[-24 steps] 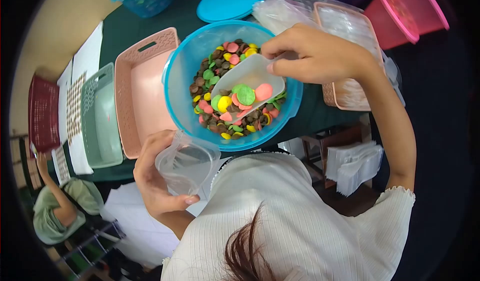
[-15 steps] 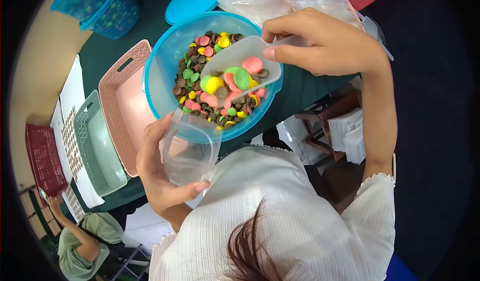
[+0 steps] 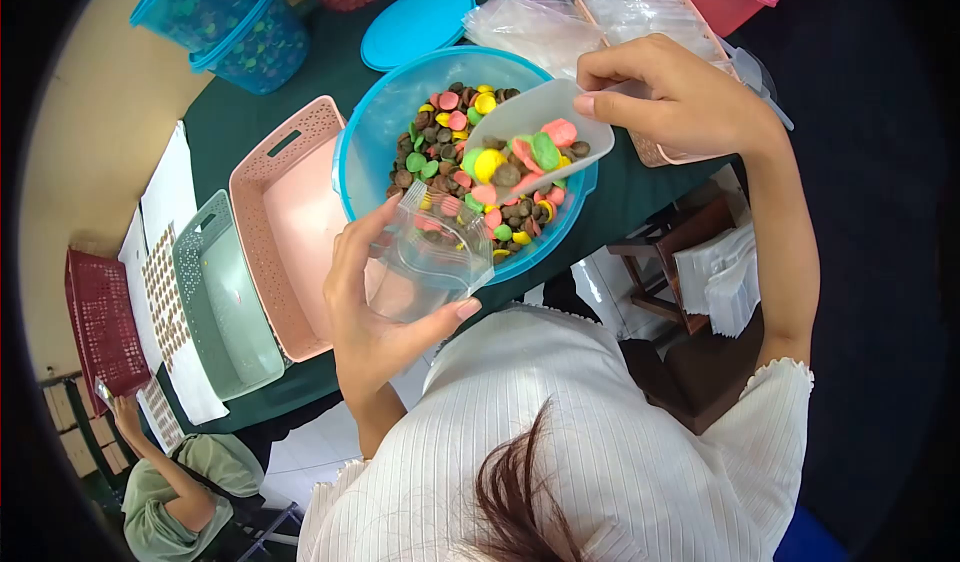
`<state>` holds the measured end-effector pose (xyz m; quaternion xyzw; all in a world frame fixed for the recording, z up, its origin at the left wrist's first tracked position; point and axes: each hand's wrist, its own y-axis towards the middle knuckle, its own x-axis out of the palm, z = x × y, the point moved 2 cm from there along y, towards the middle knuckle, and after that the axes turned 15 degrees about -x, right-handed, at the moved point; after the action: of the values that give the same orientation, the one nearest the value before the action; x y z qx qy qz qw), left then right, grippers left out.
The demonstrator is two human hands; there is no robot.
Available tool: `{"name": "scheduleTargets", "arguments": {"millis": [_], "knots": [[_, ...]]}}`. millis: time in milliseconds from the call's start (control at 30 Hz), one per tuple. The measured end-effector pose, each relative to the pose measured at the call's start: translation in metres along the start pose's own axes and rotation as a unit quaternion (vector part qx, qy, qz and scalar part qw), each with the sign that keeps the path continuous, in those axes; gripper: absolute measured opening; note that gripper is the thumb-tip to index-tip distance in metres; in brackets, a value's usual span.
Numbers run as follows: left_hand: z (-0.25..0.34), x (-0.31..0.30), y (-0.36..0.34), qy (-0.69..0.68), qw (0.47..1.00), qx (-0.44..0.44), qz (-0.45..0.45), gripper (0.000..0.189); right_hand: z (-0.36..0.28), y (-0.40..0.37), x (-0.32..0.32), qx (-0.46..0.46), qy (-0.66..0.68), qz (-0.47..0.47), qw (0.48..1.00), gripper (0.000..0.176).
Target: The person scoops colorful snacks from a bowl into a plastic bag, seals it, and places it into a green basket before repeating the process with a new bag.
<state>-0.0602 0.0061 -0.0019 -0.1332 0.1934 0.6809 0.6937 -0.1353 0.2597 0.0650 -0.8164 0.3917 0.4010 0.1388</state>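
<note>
My left hand (image 3: 385, 302) is closed round a clear plastic pouch (image 3: 430, 262), its mouth open near the front left rim of a blue bowl (image 3: 352, 162). The pouch looks empty. Pinched in my right hand (image 3: 670, 97) is a translucent scoop (image 3: 580, 112), tilted over the bowl and loaded with pink, green, yellow and brown round pieces (image 3: 525, 157). More pieces of the same colours (image 3: 440, 142) lie in the bowl. The scoop's lip is close to the pouch but apart from it.
Left of the bowl stand a pink basket (image 3: 300, 232), a green basket (image 3: 235, 302) and a red basket (image 3: 105, 317). Behind are a blue lid (image 3: 418, 27), clear bags (image 3: 530, 32), blue tubs (image 3: 265, 47) and a bag tray (image 3: 655, 17). Another person (image 3: 175, 492) sits lower left.
The whole view has shifted, with things now further right and lower. My left hand has raised the pouch over the bowl's rim, closer to the loaded scoop, and its mouth looks wider.
</note>
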Motion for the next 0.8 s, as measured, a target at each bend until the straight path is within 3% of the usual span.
{"name": "scheduleTargets", "arguments": {"millis": [167, 233, 267, 333, 433, 700, 767, 800], "knots": [[0.002, 0.006, 0.001, -0.02, 0.999, -0.001, 0.026, 0.08, -0.023, 0.029, -0.004, -0.086, -0.062, -0.067, 0.992, 0.025], [0.006, 0.009, 0.0, -0.02, 0.999, 0.012, 0.032, 0.08, -0.041, 0.042, 0.003, -0.113, -0.197, -0.102, 0.969, 0.019], [0.008, 0.011, -0.001, -0.019, 0.999, 0.026, 0.032, 0.08, -0.044, 0.046, 0.008, -0.119, -0.197, -0.107, 0.967, 0.019], [0.014, 0.014, -0.003, 0.003, 0.998, 0.023, 0.055, 0.08, -0.058, 0.051, 0.015, -0.331, -0.333, -0.02, 0.883, 0.017], [0.008, 0.017, -0.009, -0.014, 0.996, -0.004, 0.088, 0.081, -0.067, 0.051, 0.026, -0.385, -0.394, 0.014, 0.834, 0.015], [0.003, 0.022, -0.027, -0.092, 0.969, -0.096, 0.207, 0.079, -0.096, 0.073, -0.029, -0.351, -0.333, -0.152, 0.862, 0.012], [0.001, 0.021, -0.035, -0.071, 0.967, -0.092, 0.229, 0.077, -0.073, 0.083, -0.02, -0.308, -0.514, -0.03, 0.8, 0.016], [0.0, 0.023, -0.039, -0.07, 0.962, -0.093, 0.245, 0.077, -0.055, 0.081, -0.019, -0.347, -0.527, -0.019, 0.775, 0.014]]}}
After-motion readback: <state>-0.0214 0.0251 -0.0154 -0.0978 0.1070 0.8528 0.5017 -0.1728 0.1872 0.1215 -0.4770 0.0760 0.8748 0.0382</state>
